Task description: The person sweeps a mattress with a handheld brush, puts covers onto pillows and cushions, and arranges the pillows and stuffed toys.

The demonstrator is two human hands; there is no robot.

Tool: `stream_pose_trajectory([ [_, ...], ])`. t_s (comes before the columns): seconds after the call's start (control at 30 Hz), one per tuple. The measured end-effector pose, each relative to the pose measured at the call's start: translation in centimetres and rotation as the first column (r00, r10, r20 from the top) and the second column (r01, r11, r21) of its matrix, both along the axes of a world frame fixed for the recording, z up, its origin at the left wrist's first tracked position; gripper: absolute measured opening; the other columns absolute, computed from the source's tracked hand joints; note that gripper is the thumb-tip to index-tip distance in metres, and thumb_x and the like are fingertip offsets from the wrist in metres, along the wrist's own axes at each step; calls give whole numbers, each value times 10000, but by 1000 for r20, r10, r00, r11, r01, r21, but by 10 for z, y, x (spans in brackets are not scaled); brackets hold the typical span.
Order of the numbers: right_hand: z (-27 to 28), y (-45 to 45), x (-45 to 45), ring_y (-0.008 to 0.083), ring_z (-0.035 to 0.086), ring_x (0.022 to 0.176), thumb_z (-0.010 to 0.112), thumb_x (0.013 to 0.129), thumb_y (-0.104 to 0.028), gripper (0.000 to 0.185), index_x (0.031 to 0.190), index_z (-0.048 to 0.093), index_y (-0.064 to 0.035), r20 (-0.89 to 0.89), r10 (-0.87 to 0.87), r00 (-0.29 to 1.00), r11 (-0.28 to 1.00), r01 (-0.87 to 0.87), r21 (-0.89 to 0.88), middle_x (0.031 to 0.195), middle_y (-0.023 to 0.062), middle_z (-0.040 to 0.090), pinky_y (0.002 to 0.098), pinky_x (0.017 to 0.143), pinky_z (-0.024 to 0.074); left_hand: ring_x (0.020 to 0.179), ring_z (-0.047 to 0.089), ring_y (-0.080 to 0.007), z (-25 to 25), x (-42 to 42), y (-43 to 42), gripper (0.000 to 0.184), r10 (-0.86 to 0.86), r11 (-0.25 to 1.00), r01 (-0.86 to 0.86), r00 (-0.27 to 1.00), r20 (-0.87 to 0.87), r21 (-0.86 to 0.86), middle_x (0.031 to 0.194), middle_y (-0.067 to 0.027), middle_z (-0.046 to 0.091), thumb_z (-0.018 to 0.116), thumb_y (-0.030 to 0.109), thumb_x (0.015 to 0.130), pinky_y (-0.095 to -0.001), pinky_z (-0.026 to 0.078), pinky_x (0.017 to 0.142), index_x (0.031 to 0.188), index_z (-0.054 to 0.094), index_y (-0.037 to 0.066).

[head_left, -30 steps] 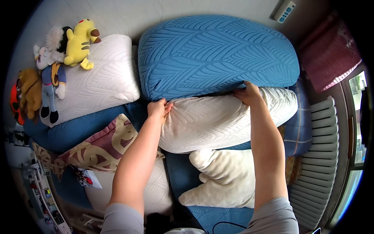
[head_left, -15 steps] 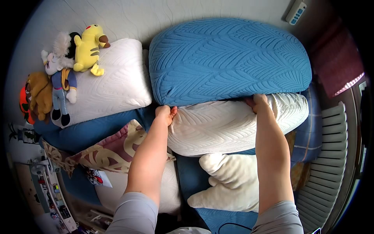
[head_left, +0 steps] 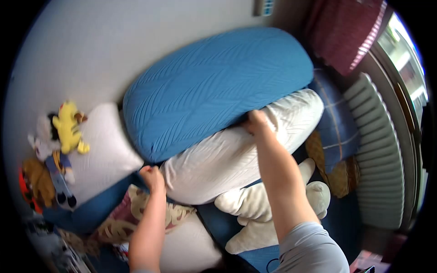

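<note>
White pillow [head_left: 214, 168] leans against the blue cushion [head_left: 218, 86] toward the couch's [head_left: 95, 204] back edge. Left hand [head_left: 154, 179] fingers curled near its end, right hand [head_left: 257, 122] fingers tucked between; can't tell if they're clamped. Uneven tugging might topple the cushion.

Right hand [head_left: 257, 121] partly hidden, probable power strip [head_left: 266, 7] cropped

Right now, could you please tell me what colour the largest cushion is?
The largest cushion is blue, shown best in the head view.
</note>
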State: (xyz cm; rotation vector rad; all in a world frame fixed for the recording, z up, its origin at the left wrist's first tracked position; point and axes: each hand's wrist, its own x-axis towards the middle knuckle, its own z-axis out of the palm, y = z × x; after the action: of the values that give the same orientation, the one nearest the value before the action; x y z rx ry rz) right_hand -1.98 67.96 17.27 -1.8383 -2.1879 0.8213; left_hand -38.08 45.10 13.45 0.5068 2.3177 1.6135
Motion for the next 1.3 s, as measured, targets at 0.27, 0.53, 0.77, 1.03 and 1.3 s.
stream_pose_trajectory([
  [0.27, -7, 68, 24, 328, 545, 1176, 494, 928, -322, 528, 1312, 494, 40, -505, -831, -233, 299, 579, -759, 1310, 205, 545, 401, 982, 451, 1442, 180, -398, 137, 98, 147, 742, -691, 596, 497, -83, -718, -631, 1551, -202, 234, 609, 271, 839, -551, 119, 1162, 1472, 301, 34],
  [0.53, 17, 138, 149, 314, 610, 897, 448, 934, -377, 512, 1206, 543, 46, -606, -713, -353, 236, 693, -681, 1138, 175, 612, 423, 765, 516, 1452, 147, -419, 76, 77, 193, 825, -613, 654, 440, -169, -772, -616, 1554, -233, 221, 519, 417, 812, -564, 58, 1169, 1487, 262, 19],
  [0.77, -12, 185, 203, 351, 589, 1105, 468, 910, -358, 558, 1263, 538, 69, -573, -770, -280, 169, 777, -606, 1274, 204, 580, 435, 893, 483, 1447, 176, -419, 67, 73, 196, 773, -583, 669, 448, -179, -793, -593, 1557, -223, 230, 435, 462, 858, -569, 69, 1165, 1486, 274, 40],
  [1.03, -117, 213, 251, 252, 642, 829, 629, 859, -183, 301, 1022, 668, 67, -764, -556, -328, 398, 702, -591, 946, 150, 684, 379, 704, 517, 1429, 180, -466, 66, 70, 196, 784, -592, 654, 443, -205, -779, -613, 1541, -256, 234, 379, 493, 901, -598, 75, 1148, 1492, 233, -1],
  [1.3, -115, 222, 236, 232, 650, 870, 586, 889, -148, 342, 1125, 607, 99, -784, -621, -16, 445, 816, -369, 997, 157, 679, 336, 760, 526, 1425, 185, -466, 60, 67, 196, 772, -599, 637, 484, -179, -780, -600, 1543, -245, 230, 385, 490, 900, -614, 75, 1142, 1497, 230, 26],
])
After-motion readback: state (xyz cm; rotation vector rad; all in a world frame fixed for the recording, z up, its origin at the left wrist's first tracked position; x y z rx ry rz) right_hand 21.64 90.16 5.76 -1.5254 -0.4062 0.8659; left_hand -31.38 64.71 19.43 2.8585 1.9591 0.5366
